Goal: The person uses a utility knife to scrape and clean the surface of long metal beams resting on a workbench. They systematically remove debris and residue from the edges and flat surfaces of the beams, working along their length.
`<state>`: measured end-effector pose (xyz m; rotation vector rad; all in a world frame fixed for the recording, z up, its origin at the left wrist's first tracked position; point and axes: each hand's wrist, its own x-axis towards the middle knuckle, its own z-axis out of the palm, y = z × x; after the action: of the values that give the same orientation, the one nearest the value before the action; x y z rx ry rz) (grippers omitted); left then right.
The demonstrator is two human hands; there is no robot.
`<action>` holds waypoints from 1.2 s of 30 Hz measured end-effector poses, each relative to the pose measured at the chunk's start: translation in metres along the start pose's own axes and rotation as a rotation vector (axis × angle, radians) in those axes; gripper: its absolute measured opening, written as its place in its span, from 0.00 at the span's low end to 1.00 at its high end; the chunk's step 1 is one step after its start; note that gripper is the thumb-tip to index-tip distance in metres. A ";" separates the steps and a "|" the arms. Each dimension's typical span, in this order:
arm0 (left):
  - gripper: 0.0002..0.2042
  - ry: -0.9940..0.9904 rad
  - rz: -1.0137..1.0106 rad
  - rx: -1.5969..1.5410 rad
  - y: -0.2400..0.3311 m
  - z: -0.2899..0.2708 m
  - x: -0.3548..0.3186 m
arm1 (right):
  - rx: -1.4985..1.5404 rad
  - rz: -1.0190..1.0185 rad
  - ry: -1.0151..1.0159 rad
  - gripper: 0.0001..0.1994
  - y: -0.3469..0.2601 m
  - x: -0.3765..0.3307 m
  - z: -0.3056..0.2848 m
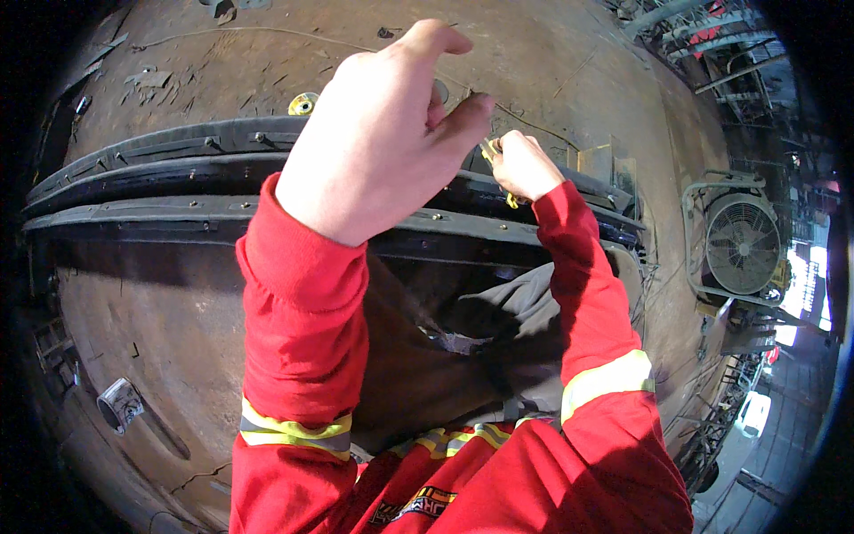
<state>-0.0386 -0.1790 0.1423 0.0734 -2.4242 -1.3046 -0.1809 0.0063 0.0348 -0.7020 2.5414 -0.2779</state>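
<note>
My left hand [378,133] is raised high and close to the view, above long dark metal beams [160,165]. Its thumb and index finger are apart with nothing seen between them; the other fingers curl out of sight. Farther off and to the right, my right hand [527,165] is closed around a small yellow object [511,201] at the beams. Yellow parts stick out on both sides of the fist, but its kind is unclear. Small bolts stand along the beams' upper edges. A round yellow item [303,104] lies just beyond the beams, beside my left wrist.
A large caged floor fan [743,242] stands at the right. On the brown, rusty metal surface, a thin cable [258,29] runs across the far side, with scraps [151,79] at the far left. A white bucket [119,405] lies at the near left.
</note>
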 end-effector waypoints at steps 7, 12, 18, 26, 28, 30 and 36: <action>0.15 0.022 0.037 0.016 -0.007 -0.002 -0.001 | 0.337 0.073 0.076 0.15 0.010 -0.041 -0.022; 0.15 -0.042 0.030 0.100 -0.010 -0.005 -0.008 | 1.385 0.016 0.293 0.21 0.034 -0.078 -0.017; 0.26 -0.377 0.054 0.100 0.004 0.036 -0.035 | 1.993 0.253 0.233 0.10 0.018 -0.115 0.046; 0.38 -0.750 -0.167 0.382 -0.005 0.065 -0.083 | 2.094 0.287 0.068 0.12 -0.049 -0.149 0.130; 0.37 -0.842 -0.191 0.407 -0.008 0.056 -0.086 | 2.106 0.323 0.113 0.13 -0.063 -0.156 0.132; 0.36 -0.797 -0.221 0.400 -0.020 0.051 -0.095 | 2.119 0.232 0.112 0.12 -0.066 -0.157 0.145; 0.27 -0.642 -0.197 0.187 -0.030 0.029 -0.088 | 2.221 0.158 -0.119 0.10 -0.062 -0.163 0.134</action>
<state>0.0281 -0.1531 0.0770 -0.0705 -3.1500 -1.3268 0.0352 0.0311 0.0040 0.4027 0.8223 -2.1592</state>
